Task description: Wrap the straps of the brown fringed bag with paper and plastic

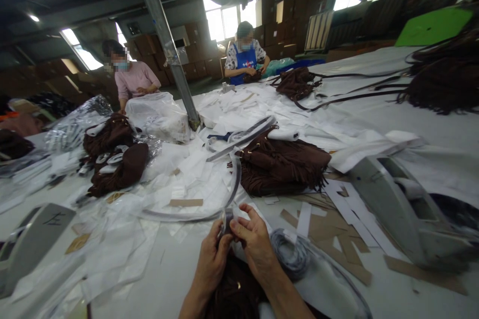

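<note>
My left hand (213,256) is closed around a small loop of grey, plastic-looking strip (227,218), held upright near the bottom middle. From the right, my right hand (256,239) pinches the same strip between thumb and forefinger, its other fingers partly raised. Below and between my wrists lies a dark brown bag (234,291), largely hidden by my forearms. Beside my right hand sits a coil of grey strip (290,254). Beyond my hands rests a brown fringed bag (282,162), with a long grey-wrapped strap (243,139) lying against it.
Grey dispenser-like devices stand at the right (404,209) and left (35,239). Cardboard strips (337,239) and white paper sheets (112,249) litter the table. More brown bags (119,159) lie left, near a metal post (166,40). Two people (136,79) (245,57) work across the table.
</note>
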Available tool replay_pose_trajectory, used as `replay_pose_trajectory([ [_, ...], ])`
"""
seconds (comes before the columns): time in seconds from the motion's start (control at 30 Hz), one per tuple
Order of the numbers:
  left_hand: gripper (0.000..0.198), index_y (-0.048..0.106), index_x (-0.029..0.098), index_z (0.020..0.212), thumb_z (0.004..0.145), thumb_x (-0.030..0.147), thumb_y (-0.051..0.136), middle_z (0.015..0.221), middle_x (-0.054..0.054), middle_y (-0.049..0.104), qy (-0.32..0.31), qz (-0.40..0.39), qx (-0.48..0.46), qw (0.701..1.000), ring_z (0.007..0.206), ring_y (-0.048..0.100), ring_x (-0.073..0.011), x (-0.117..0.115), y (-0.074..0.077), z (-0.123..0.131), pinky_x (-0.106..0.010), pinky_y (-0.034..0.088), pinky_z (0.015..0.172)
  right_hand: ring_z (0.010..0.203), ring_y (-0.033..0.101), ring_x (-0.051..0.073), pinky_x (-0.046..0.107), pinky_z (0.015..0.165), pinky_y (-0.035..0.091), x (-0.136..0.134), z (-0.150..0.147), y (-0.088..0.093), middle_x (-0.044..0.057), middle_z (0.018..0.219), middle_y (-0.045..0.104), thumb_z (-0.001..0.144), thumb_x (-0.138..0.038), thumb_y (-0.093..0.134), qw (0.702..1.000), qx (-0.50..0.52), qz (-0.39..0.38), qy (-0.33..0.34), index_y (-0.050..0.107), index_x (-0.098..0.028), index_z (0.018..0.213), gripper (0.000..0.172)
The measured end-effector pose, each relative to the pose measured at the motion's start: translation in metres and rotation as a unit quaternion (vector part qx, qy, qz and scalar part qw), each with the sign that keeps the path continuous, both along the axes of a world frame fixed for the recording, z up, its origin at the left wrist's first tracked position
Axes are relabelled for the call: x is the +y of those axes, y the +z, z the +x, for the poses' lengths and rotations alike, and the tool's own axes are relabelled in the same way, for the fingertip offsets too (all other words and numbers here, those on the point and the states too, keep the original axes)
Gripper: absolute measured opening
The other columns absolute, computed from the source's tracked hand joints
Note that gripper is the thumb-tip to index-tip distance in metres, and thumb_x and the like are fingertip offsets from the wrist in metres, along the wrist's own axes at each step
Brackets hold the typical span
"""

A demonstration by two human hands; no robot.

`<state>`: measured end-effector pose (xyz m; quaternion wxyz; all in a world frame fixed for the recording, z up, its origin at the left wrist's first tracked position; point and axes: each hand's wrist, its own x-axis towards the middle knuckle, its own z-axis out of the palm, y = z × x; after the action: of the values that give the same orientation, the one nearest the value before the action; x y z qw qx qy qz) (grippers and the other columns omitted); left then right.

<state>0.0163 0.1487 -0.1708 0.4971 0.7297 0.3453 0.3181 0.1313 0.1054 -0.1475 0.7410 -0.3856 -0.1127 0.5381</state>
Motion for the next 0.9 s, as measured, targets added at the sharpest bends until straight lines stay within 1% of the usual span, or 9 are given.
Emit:
replay_pose_trajectory([
  [0.07,0.029,0.057,0.018,0.11,0.091,0.038,0.047,0.09,-0.005,0.068,0.0,-0.001,0.006,1.0,0.077,0.062,-0.0193,-0.001,-0.001,-0.002,-0.028,0.049,0.069,0.051,0.049,0.006,0.016,0.049,0.034,0.0,0.0,-0.001,-0.005,0.065,0.064,0.06,-0.024,0.08,1.0,0.022,-0.005,0.003,0.046,-0.021,0.104,0.056],
  [0.17,0.024,0.057,0.018,0.097,0.091,0.04,0.049,0.069,0.0,0.062,0.016,-0.019,0.03,0.999,0.059,0.056,-0.0158,-0.002,0.0,-0.005,-0.025,0.043,0.055,0.049,0.048,0.005,0.015,0.048,0.035,-0.001,-0.001,-0.001,-0.007,0.063,0.062,0.061,-0.025,0.079,0.999,0.031,-0.003,0.01,0.047,-0.02,0.105,0.055],
  [0.27,0.03,0.055,0.018,0.089,0.091,0.048,0.048,0.059,0.003,0.056,0.048,-0.063,-0.004,0.997,0.049,0.049,-0.0128,-0.002,0.002,-0.006,-0.023,0.038,0.048,0.051,0.052,0.006,0.016,0.048,0.039,-0.002,-0.005,0.001,-0.004,0.073,0.065,0.066,-0.025,0.078,0.998,-0.024,0.03,0.049,0.047,-0.02,0.11,0.054],
  [0.33,0.039,0.054,0.018,0.082,0.091,0.054,0.043,0.054,0.004,0.052,0.064,-0.098,-0.036,0.992,0.045,0.045,-0.0113,-0.001,0.004,-0.005,-0.022,0.037,0.045,0.046,0.051,0.006,0.017,0.043,0.039,-0.002,-0.008,0.001,-0.004,0.077,0.066,0.068,-0.025,0.077,0.993,-0.083,0.048,0.073,0.046,-0.021,0.112,0.053],
  [0.47,0.047,0.051,0.017,0.072,0.09,0.06,0.043,0.049,0.003,0.052,0.06,-0.137,-0.047,0.988,0.045,0.046,-0.011,-0.001,0.006,-0.003,-0.021,0.036,0.045,0.038,0.047,0.006,0.018,0.036,0.039,-0.001,-0.011,-0.002,-0.007,0.074,0.063,0.071,-0.024,0.072,0.989,-0.129,0.042,0.053,0.044,-0.023,0.114,0.052],
  [0.57,0.046,0.054,0.016,0.079,0.088,0.061,0.047,0.054,0.003,0.055,0.046,-0.153,-0.047,0.986,0.047,0.05,-0.0112,-0.002,0.007,-0.002,-0.021,0.037,0.045,0.04,0.042,0.005,0.016,0.035,0.039,-0.001,-0.01,-0.001,-0.008,0.071,0.061,0.068,-0.021,0.073,0.992,-0.112,0.047,0.029,0.043,-0.023,0.116,0.056],
  [0.67,0.046,0.056,0.014,0.088,0.089,0.059,0.047,0.055,0.002,0.055,0.02,-0.17,-0.065,0.983,0.048,0.051,-0.0111,-0.004,0.01,-0.002,-0.021,0.037,0.046,0.042,0.039,0.005,0.015,0.035,0.039,-0.004,-0.009,0.002,-0.009,0.067,0.059,0.068,-0.02,0.074,0.993,-0.094,0.061,0.027,0.043,-0.024,0.118,0.058],
  [0.8,0.047,0.057,0.013,0.103,0.089,0.057,0.05,0.062,0.001,0.058,-0.049,-0.212,-0.102,0.971,0.053,0.051,-0.0106,-0.002,0.013,-0.006,-0.02,0.037,0.049,0.042,0.042,0.005,0.015,0.035,0.039,-0.007,-0.007,0.007,-0.005,0.074,0.065,0.07,-0.022,0.075,0.994,-0.074,0.07,0.031,0.042,-0.023,0.119,0.059],
  [0.9,0.05,0.054,0.014,0.112,0.087,0.058,0.053,0.069,-0.001,0.061,-0.091,-0.257,-0.127,0.954,0.058,0.053,-0.0108,-0.002,0.015,-0.008,-0.02,0.039,0.053,0.038,0.039,0.003,0.014,0.033,0.036,-0.008,-0.005,0.008,-0.005,0.072,0.065,0.069,-0.023,0.076,0.996,-0.063,0.064,0.029,0.042,-0.023,0.12,0.062],
])
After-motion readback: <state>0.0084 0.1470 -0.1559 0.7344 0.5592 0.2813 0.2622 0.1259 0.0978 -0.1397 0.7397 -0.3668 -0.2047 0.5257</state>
